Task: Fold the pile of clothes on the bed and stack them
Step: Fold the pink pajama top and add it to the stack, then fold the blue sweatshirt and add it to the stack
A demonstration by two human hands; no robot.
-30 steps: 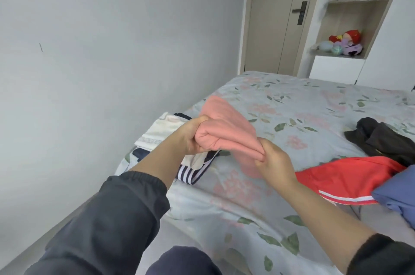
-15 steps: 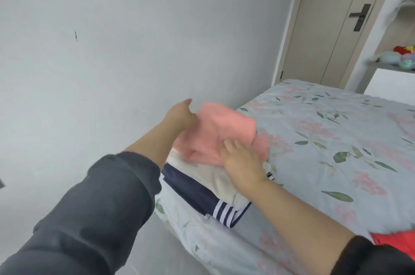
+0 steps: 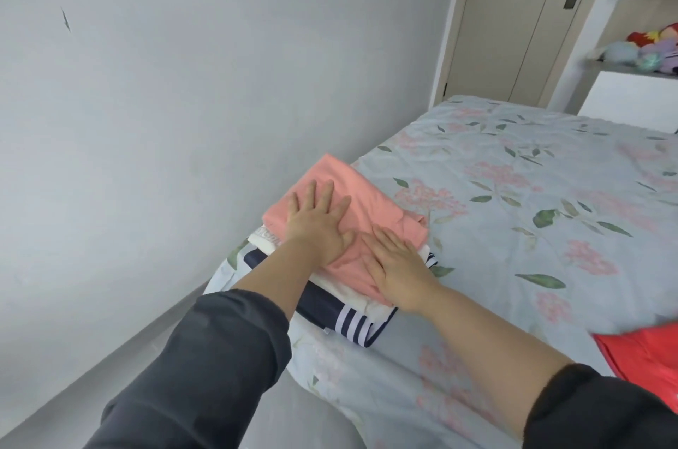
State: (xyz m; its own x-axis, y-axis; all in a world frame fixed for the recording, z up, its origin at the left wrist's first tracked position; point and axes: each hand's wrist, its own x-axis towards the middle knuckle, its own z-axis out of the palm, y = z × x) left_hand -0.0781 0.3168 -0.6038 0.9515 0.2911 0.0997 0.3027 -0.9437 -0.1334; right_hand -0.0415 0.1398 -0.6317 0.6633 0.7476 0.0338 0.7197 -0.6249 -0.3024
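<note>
While flat on bed-edge stack [image 3: 352,184], hands [image 3: 316,225] [image 3: 397,262]

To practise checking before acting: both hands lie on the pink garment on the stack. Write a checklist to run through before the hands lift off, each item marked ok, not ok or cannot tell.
1. Pink garment folded, on top of the stack: ok.
2. Left hand flat on it, holding nothing: ok.
3. Right hand likewise: ok.
4. Layers flush: not ok; white layer and navy piece stick out beneath.
5. Stack wholly on the bed: ok, though near its corner.
6. Red garment within reach: cannot tell; mostly out of frame.
</note>
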